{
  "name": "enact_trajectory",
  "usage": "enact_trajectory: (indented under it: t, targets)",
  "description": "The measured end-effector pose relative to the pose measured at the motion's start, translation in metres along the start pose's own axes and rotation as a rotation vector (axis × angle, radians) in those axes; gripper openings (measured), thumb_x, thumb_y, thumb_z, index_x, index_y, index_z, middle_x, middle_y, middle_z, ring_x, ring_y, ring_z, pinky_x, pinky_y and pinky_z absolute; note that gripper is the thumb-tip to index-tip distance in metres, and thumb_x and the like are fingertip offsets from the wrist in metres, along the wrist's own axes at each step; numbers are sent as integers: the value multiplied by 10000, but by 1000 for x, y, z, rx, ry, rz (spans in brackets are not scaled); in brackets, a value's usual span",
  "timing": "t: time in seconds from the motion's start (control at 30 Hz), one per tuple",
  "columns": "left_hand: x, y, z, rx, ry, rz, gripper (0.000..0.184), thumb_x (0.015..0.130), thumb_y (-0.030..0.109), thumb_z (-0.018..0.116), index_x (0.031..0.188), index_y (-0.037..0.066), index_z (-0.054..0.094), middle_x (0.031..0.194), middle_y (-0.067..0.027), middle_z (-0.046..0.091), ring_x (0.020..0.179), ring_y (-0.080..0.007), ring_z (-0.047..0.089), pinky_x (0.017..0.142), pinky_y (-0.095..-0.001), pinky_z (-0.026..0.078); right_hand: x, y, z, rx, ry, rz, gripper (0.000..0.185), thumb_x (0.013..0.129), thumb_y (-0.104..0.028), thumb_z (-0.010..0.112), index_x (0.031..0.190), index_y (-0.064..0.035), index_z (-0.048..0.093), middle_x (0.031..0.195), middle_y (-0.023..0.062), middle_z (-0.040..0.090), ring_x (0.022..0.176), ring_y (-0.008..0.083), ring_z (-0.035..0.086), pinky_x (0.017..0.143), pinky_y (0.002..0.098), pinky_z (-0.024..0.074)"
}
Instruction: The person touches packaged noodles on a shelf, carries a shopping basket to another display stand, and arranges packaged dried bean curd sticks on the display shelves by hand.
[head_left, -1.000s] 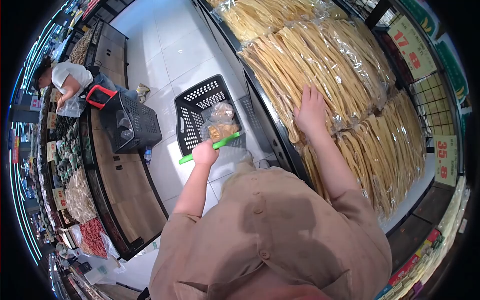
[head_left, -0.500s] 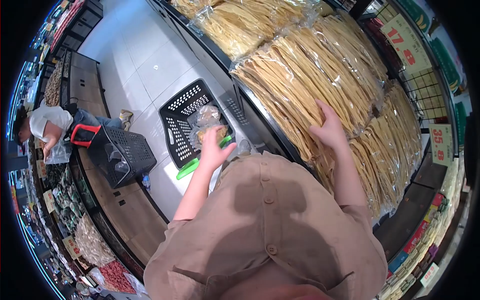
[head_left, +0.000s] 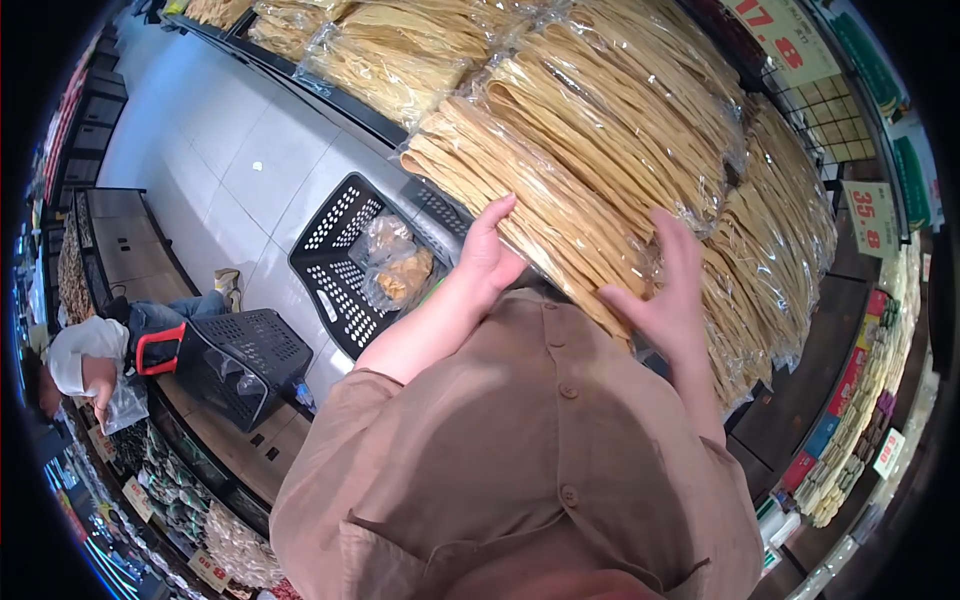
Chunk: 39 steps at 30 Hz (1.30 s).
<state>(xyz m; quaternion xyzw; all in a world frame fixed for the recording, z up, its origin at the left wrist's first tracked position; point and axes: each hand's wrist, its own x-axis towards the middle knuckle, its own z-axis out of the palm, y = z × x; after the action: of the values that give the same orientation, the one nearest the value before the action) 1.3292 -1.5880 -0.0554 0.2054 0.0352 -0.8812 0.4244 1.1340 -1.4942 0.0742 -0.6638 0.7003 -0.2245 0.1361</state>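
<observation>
A clear plastic pack of dried tofu sticks (head_left: 540,205) lies at the front of the display, its near edge toward my body. My left hand (head_left: 490,255) holds that near edge, thumb up against the pack and the other fingers mostly hidden. Over the pack's right end, my right hand (head_left: 675,290) has thumb and fingers spread wide, seemingly touching the plastic. Behind lie more packs of tofu sticks (head_left: 620,120). Below my left forearm, a black shopping basket (head_left: 335,270) on the floor contains bagged goods (head_left: 400,270).
To the left, a person in a white top (head_left: 85,355) is beside a second black basket (head_left: 245,355) with a red handle. Price signs (head_left: 785,40) hang along the right of the display. Grey floor tiles (head_left: 215,130) run between the shelves.
My left hand has moved from above the basket to the front pack's near edge. That pack now sits closer to me, apart from the stack. My right hand stays by its right end.
</observation>
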Motion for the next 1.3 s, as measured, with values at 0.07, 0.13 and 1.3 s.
enact_trajectory:
  t: [0.07,0.13,1.3]
  targets:
    - [6,-1,0,15,56,38,552,933,233,557,1406,-1,399,1421,-207,464,1307,-364,452,1117,-541,341,-10,35,2,265,215,205,869,690,-281,824,1404,-5,413,1372,178,470,1240,326,476,1091,449,355]
    - [13,0,2,-23,-3,21,534,929,220,561,1397,7,417,1398,-183,495,1298,-348,465,1117,-515,349,-22,71,6,683,367,428,826,748,-264,805,1412,7,397,1389,172,465,1263,295,475,1092,433,365]
    - [71,123,-14,1324,596,945,810,776,121,791,1410,-46,316,1368,-237,444,1291,-302,433,1082,-398,348,-51,153,41,786,489,527,384,942,-56,595,1309,24,517,1232,138,590,1103,184,597,909,277,490]
